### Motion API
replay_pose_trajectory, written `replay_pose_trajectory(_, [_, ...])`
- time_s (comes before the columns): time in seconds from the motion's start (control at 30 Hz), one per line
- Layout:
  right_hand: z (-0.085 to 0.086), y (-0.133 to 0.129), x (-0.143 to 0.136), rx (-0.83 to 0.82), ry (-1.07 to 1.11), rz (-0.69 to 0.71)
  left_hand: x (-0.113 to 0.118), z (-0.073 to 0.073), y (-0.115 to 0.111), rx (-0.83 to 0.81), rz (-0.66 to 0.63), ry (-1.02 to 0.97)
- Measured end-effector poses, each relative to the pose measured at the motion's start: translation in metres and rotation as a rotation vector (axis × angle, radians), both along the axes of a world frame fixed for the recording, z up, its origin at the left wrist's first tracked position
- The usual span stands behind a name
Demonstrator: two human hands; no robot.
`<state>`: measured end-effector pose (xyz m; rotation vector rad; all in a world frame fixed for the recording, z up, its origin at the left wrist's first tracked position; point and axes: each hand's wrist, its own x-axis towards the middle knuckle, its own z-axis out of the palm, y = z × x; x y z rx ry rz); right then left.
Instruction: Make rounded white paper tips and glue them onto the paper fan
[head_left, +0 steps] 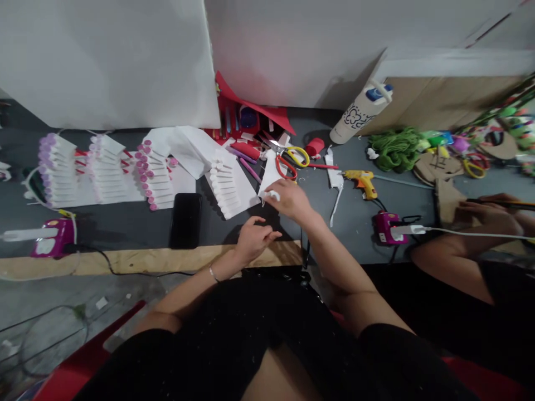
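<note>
My right hand [287, 199] has its fingers closed round a small white piece [273, 195], just above the white paper at the table's middle. Lower and to the left, my left hand [256, 240] hovers over the table's front edge, fingers apart and curved, holding nothing. Beside the hands lies a white sheet [242, 195] bearing a row of small white rolled pieces [224, 189]. Red-handled scissors [286, 167] and yellow-handled scissors [298, 156] lie just beyond my right hand. Purple sticks [249, 170] rest between the sheet and the scissors.
A black phone [186, 220] lies left. Sheets with pink rolled pieces [146, 175] stand farther left. Right are a yellow glue gun [361, 182], a white bottle [355, 118], green yarn [395, 149] and a purple power block [389, 228]. Another person's hands [493, 217] work at far right.
</note>
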<state>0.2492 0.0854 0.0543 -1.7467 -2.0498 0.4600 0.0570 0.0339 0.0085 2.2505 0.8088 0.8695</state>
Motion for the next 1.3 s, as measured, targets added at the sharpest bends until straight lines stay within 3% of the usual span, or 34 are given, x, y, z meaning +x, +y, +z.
replay_pose_trajectory(0.1, [0.002, 0.006, -0.010, -0.120, -0.152, 0.143, -0.012, 0.003, 0.008, 0.108, 0.057, 0.103])
replay_pose_trajectory(0.23, [0.001, 0.011, -0.016, -0.129, -0.224, 0.043, -0.016, 0.003, 0.013, 0.118, 0.069, 0.106])
replay_pose_trajectory(0.4, [-0.014, 0.017, -0.019, -0.123, -0.188, -0.031, -0.016, 0.002, 0.014, 0.087, 0.001, 0.083])
replay_pose_trajectory(0.53, [-0.018, 0.019, -0.017, -0.132, -0.119, -0.136, -0.019, 0.007, 0.015, 0.139, 0.077, 0.101])
replay_pose_trajectory(0.63, [-0.007, 0.003, -0.012, 0.002, 0.039, -0.161, -0.021, 0.013, 0.014, 0.197, 0.231, 0.030])
replay_pose_trajectory(0.7, [0.005, -0.019, -0.008, 0.110, 0.246, -0.089, -0.023, 0.019, 0.015, 0.286, 0.290, -0.016])
replay_pose_trajectory(0.83, [0.025, -0.070, 0.000, -0.009, 0.473, 0.170, -0.026, 0.034, 0.025, 0.369, 0.117, 0.041])
replay_pose_trajectory(0.93, [0.028, -0.098, 0.008, -0.070, 0.531, 0.155, -0.025, 0.046, 0.032, 0.148, -0.078, 0.205])
replay_pose_trajectory(1.03, [0.017, -0.114, 0.018, -0.083, 0.599, -0.062, -0.022, 0.053, 0.033, -0.191, -0.179, 0.282])
replay_pose_trajectory(1.1, [0.005, -0.117, 0.026, -0.068, 0.607, -0.211, -0.020, 0.055, 0.030, -0.405, -0.117, 0.306])
replay_pose_trajectory(1.17, [-0.009, -0.112, 0.034, -0.015, 0.533, -0.301, -0.020, 0.057, 0.027, -0.559, 0.026, 0.307])
replay_pose_trajectory(1.3, [-0.033, -0.090, 0.046, 0.077, 0.204, -0.321, -0.021, 0.062, 0.027, -0.654, 0.265, 0.198])
